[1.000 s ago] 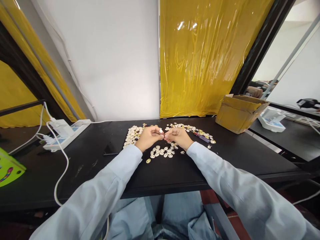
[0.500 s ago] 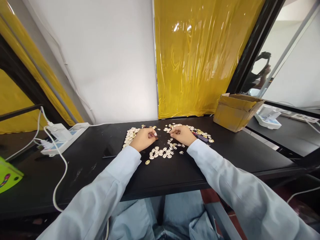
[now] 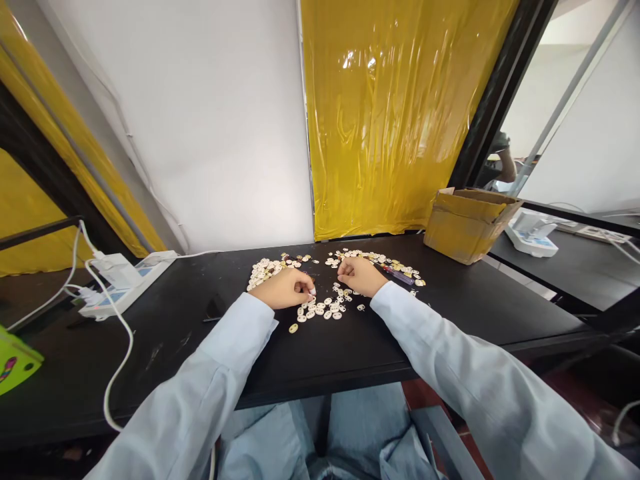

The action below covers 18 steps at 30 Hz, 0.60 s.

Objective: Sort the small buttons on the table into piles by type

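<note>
As both forearms are stretched over the black surface [image 3: 450, 313], the left hand [image 3: 285, 289] and the right hand [image 3: 362, 276] are held near each other, not touching, among pale oval pieces [image 3: 327, 311]. On the left, thumb and fingertips are drawn together just above the near cluster; whether a piece is gripped there cannot be made out. A white patch [image 3: 313, 291] is seen at those fingertips, too small to be identified. On the right, the fingers are curled in toward the thumb and pointed at the left hand; whether anything is held in that grip cannot be told.

The pieces are spread in three loose lots. A dense heap is partly hidden on the far side of the left hand; a long arc is strung out beyond the right hand; a smaller cluster is gathered between the hands and toward the near side. Dark holes are seen in many. One yellowish piece [image 3: 293, 329] is set a little apart, nearest the front.

A purple tool [image 3: 399, 275] is laid along the arc, to the right of the right hand. Farther right, a cardboard box [image 3: 460, 230] is stood toward the back. At far left, plugs are fitted into a white power strip [image 3: 143, 277]. Beyond a black frame at right, another person's arm [image 3: 507, 165] is partly seen.
</note>
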Each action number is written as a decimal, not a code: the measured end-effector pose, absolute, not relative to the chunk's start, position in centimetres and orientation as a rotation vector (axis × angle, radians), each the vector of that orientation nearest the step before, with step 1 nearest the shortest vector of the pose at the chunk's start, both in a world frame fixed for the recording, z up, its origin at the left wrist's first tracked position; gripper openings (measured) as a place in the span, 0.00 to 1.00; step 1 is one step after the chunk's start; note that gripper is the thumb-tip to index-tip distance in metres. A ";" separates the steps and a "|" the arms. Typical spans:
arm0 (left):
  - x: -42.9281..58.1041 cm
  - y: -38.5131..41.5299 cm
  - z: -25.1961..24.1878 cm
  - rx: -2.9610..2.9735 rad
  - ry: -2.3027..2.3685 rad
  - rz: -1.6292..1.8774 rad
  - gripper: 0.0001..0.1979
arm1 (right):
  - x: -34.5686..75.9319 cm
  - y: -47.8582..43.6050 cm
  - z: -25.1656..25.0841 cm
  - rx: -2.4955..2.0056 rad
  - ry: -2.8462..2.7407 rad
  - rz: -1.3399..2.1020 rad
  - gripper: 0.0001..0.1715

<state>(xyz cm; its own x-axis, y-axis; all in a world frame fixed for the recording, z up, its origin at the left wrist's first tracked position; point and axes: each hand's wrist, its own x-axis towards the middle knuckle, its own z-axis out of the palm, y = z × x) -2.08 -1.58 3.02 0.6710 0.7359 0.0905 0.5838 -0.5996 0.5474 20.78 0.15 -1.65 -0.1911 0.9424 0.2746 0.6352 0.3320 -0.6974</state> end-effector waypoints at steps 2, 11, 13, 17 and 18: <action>-2.2 -1.5 2.8 2.415 0.983 0.443 0.06 | 20.7 0.1 -1.6 -1.347 -1.884 0.596 0.04; -1.1 -1.5 2.0 2.254 0.943 0.697 0.07 | 19.9 -0.7 -1.0 -1.031 -1.814 0.764 0.08; -1.0 -1.3 1.7 2.224 0.949 0.783 0.09 | 19.6 -1.0 -0.8 -0.967 -1.807 0.834 0.10; -0.8 -1.0 1.2 2.178 0.957 0.848 0.11 | 19.0 -1.4 -0.7 -0.974 -1.774 0.858 0.09; -0.8 -1.0 1.2 2.160 0.962 0.853 0.12 | 18.9 -1.5 -0.7 -0.977 -1.769 0.851 0.08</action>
<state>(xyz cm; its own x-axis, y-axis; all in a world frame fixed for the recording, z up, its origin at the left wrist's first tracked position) -0.76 -0.98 1.15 0.5267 0.7945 0.3024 0.3958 -0.5440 0.7399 18.94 -1.47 -0.74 -0.2689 0.8842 0.3819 0.2532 0.4475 -0.8577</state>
